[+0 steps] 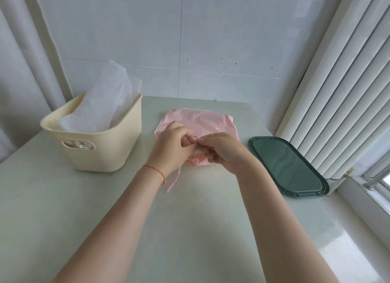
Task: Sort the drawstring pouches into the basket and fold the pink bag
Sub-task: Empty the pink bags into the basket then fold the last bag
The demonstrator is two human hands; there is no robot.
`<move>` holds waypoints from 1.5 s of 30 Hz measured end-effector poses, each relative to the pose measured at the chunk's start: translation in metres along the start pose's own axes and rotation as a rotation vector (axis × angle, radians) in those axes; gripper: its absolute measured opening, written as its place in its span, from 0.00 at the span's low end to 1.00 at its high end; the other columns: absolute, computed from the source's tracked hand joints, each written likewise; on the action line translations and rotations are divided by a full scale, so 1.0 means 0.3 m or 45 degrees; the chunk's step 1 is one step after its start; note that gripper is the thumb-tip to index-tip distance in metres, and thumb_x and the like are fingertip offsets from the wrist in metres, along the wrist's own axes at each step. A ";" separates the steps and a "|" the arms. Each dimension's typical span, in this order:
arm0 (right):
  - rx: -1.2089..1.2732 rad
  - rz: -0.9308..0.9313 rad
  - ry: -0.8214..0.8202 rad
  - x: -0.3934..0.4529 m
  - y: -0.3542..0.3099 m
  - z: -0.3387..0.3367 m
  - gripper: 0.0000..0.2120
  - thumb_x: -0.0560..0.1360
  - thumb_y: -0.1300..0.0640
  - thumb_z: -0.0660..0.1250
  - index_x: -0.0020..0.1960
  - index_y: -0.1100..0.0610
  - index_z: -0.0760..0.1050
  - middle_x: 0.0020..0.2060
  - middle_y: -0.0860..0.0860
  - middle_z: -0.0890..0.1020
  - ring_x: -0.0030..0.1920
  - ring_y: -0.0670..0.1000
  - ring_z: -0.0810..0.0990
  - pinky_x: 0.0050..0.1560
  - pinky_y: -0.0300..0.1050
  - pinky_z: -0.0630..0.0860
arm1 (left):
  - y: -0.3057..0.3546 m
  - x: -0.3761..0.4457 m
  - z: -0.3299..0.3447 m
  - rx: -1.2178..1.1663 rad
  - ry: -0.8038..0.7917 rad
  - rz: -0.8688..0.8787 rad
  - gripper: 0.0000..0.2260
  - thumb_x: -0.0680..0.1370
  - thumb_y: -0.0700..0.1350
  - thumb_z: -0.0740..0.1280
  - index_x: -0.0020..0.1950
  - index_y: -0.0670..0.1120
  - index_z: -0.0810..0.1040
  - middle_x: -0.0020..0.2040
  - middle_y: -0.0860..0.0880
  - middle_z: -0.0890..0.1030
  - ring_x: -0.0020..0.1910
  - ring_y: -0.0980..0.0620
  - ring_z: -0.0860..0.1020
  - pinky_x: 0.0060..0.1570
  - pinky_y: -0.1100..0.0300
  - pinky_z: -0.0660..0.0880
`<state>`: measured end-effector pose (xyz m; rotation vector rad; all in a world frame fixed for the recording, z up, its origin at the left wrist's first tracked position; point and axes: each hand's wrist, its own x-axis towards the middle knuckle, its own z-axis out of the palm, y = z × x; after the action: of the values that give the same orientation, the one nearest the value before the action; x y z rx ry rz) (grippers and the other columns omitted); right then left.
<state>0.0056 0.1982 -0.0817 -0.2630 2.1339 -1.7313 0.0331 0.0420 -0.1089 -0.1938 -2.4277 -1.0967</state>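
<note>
A pink bag [202,122] lies flat on the table in the middle, its near edge bunched up. My left hand [171,147] and my right hand [223,149] meet over that near edge, and both pinch the gathered pink material and its drawstring. A pink cord end [174,182] hangs down below my left wrist onto the table. The cream basket [101,154] stands to the left and holds several translucent white pouches [105,105] that stick up above its rim.
A dark green oblong lid [289,166] lies on the table to the right, near the window sill. A white radiator [337,82] runs along the right side. The tiled wall closes the table's far edge.
</note>
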 end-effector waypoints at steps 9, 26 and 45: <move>-0.171 -0.118 -0.005 -0.002 0.010 -0.016 0.09 0.78 0.66 0.62 0.53 0.60 0.80 0.44 0.58 0.85 0.41 0.55 0.80 0.52 0.52 0.75 | -0.015 0.011 0.000 -0.197 0.042 -0.224 0.11 0.71 0.40 0.73 0.34 0.54 0.78 0.47 0.51 0.79 0.37 0.62 0.77 0.40 0.73 0.70; -0.546 -0.262 0.362 0.031 0.039 -0.019 0.05 0.77 0.63 0.65 0.44 0.58 0.78 0.32 0.50 0.83 0.25 0.46 0.77 0.30 0.38 0.71 | -0.043 -0.017 -0.022 0.011 0.197 -0.387 0.25 0.72 0.45 0.71 0.27 0.48 0.55 0.30 0.48 0.55 0.30 0.50 0.56 0.31 0.54 0.55; -0.909 -0.243 0.302 -0.178 0.010 -0.005 0.10 0.80 0.62 0.58 0.51 0.56 0.78 0.43 0.46 0.72 0.47 0.51 0.78 0.53 0.46 0.75 | 0.025 -0.151 -0.154 0.338 -0.076 -0.197 0.17 0.75 0.52 0.67 0.63 0.53 0.76 0.65 0.51 0.73 0.67 0.49 0.69 0.65 0.55 0.66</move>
<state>0.0540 0.2203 -0.0750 -0.4779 2.9268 -1.0518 0.0919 0.0157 -0.0987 0.0492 -2.6477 -0.8278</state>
